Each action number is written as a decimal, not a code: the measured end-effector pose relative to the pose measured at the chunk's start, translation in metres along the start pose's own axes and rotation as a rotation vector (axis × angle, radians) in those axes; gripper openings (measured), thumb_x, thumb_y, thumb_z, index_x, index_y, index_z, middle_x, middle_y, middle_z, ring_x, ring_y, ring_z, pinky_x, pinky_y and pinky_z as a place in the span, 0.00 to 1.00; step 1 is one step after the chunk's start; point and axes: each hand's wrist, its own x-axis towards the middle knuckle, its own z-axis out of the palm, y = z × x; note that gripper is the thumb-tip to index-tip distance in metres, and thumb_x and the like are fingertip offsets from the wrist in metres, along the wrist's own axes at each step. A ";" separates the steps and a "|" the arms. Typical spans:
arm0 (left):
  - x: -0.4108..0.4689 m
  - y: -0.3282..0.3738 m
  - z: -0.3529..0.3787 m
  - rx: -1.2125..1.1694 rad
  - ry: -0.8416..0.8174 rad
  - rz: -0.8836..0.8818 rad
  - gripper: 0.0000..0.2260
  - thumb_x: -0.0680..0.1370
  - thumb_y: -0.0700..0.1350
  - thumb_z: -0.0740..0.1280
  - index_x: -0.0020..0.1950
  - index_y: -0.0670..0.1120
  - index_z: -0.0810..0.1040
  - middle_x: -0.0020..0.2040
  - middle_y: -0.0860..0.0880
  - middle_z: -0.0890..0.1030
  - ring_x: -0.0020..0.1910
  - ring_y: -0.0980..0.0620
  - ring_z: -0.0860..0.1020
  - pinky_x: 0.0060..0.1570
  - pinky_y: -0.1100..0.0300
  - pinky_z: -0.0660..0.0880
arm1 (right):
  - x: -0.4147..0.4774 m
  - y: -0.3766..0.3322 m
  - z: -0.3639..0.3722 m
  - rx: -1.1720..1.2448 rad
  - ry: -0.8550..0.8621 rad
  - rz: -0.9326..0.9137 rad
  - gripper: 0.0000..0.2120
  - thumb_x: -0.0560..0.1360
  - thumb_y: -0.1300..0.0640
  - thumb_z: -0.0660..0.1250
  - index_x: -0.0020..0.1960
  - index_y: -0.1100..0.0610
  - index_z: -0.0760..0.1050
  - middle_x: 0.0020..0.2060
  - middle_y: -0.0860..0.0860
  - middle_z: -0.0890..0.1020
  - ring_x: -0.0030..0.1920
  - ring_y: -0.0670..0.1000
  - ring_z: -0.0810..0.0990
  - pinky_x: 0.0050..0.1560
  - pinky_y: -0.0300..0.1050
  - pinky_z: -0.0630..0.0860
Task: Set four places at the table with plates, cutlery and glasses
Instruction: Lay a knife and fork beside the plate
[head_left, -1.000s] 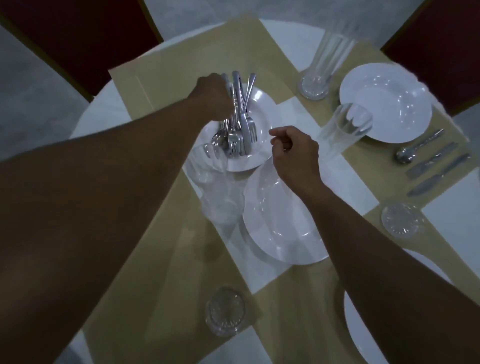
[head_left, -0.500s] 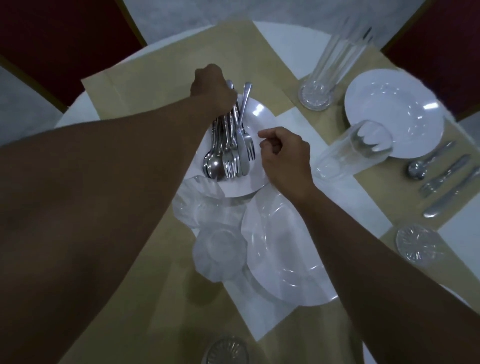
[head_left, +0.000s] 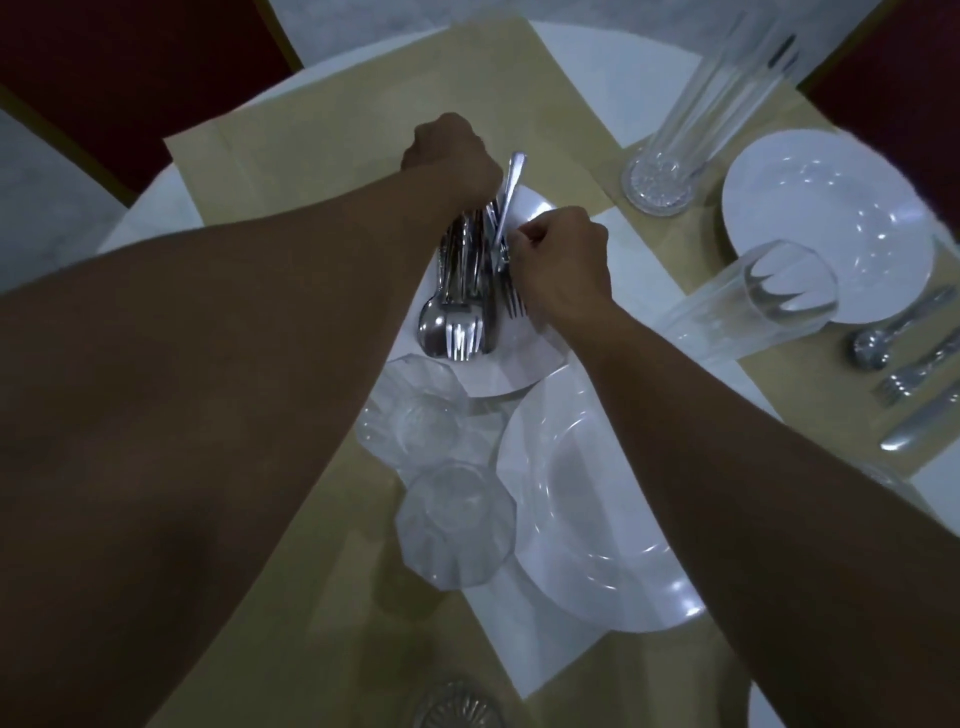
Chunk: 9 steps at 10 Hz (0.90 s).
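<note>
Right hand (head_left: 558, 254), held just beside the cutlery half a second ago, has closed in and now meets it. Its thumb and forefinger appear to pinch the neck of one fork (head_left: 513, 299) at the right edge of the bundle. Left hand (head_left: 452, 156) is clenched round the handles of the cutlery bundle (head_left: 467, 270), which hangs heads down over a small plate (head_left: 524, 364) near the middle of the table (head_left: 597, 57). A stack of plates (head_left: 587, 499) and two glasses (head_left: 457, 525) stand just beside that plate.

Handling: the pieces are stiff, polished steel, each one light, though the bundle likely has some weight. Smooth shafts will probably slide freely against one another. A fork is best taken at the neck or handle and drawn out lengthwise, so that its tines do not catch on neighbouring pieces. The plate and glasses beneath are breakable should a piece slip.

Not visible: the left fingers lie behind the back of the hand. The number of pieces, and which are knives, cannot be made out in the dim light. Whether the spoon bowl touches the plate cannot be told. Both forearms cover parts of the mats and the plate stack.
</note>
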 end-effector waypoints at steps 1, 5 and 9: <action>0.000 0.002 -0.006 -0.001 -0.039 0.006 0.13 0.80 0.48 0.63 0.59 0.42 0.78 0.61 0.43 0.80 0.60 0.43 0.79 0.49 0.60 0.74 | 0.002 0.002 -0.001 0.000 -0.032 0.015 0.16 0.79 0.59 0.66 0.33 0.61 0.75 0.26 0.51 0.73 0.28 0.45 0.73 0.27 0.34 0.64; 0.010 -0.019 -0.040 -0.247 -0.280 -0.048 0.14 0.83 0.46 0.58 0.39 0.45 0.73 0.37 0.47 0.77 0.26 0.55 0.63 0.25 0.66 0.57 | 0.001 -0.008 -0.006 0.115 0.052 0.011 0.10 0.80 0.59 0.65 0.54 0.56 0.85 0.50 0.50 0.86 0.47 0.46 0.80 0.34 0.24 0.66; -0.011 -0.064 -0.055 -0.383 -0.296 -0.115 0.13 0.82 0.44 0.58 0.39 0.47 0.73 0.33 0.48 0.74 0.26 0.54 0.64 0.26 0.62 0.59 | -0.012 -0.019 0.019 0.094 -0.028 0.088 0.09 0.67 0.50 0.80 0.42 0.52 0.83 0.40 0.47 0.84 0.43 0.47 0.83 0.42 0.39 0.74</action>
